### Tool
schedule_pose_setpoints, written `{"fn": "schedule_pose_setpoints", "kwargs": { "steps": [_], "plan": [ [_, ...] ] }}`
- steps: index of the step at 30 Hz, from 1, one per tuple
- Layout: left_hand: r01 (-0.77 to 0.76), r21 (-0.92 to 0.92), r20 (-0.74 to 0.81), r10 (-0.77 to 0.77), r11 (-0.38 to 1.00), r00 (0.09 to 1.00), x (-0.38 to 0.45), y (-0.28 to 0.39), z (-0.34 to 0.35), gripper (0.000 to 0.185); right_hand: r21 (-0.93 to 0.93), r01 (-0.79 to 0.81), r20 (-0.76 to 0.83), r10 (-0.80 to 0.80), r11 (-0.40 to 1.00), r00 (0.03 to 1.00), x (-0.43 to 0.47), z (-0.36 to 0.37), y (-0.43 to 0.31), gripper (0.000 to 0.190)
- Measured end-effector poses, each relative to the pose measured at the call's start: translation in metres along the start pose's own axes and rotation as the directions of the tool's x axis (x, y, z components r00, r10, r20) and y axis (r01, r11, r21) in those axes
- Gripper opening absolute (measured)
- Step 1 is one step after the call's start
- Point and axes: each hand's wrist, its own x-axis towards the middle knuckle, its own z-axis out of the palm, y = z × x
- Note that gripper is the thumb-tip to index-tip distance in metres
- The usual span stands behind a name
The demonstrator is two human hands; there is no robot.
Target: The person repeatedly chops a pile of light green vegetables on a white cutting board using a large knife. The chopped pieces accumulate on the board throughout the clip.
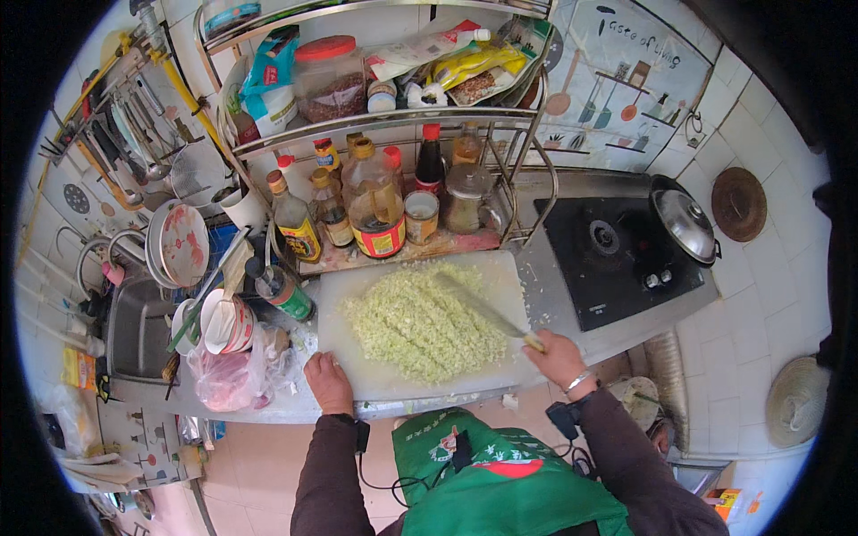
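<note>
A wide heap of finely chopped pale green vegetable (422, 328) covers much of a white cutting board (506, 271) on the counter. My right hand (558, 358), with a bracelet at the wrist, is closed around the light handle of a kitchen knife (482, 309). The slightly blurred blade reaches up and left over the heap's right part; whether it touches the heap I cannot tell. At the board's lower left corner lies my left hand (328, 382), palm down, holding nothing visible; its finger spacing is hard to make out.
Left of the board are a green-labelled bottle (285, 291), stacked bowls (228, 321), a plastic bag of pink meat (224, 375) and a sink (139, 328). Sauce bottles (375, 208) stand behind it under a metal rack (395, 119). A black cooktop (623, 258) with a lidded wok (684, 218) is at right.
</note>
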Motion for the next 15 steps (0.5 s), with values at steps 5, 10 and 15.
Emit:
{"fn": "schedule_pose_setpoints", "kwargs": {
  "steps": [5, 10, 15],
  "plan": [
    [-0.023, 0.009, 0.005, 0.023, 1.0, 1.0, 0.0, 0.0, -0.002, 0.025, -0.164, -0.233, -0.059, 0.226, 0.958, 0.972, 0.024, 0.007, 0.04, 0.03],
    [0.012, 0.015, 0.034, -0.013, 1.0, 0.999, 0.002, 0.0, -0.001, 0.025, -0.202, -0.189, 0.046, 0.202, 0.961, 0.978, 0.045, 0.026, 0.018, 0.028],
    [0.01, 0.004, 0.034, -0.01, 1.0, 0.999, 0.001, 0.0, -0.002, 0.025, -0.227, -0.022, 0.111, 0.048, 0.974, 0.993, 0.043, 0.006, -0.018, 0.025]
  ]
}}
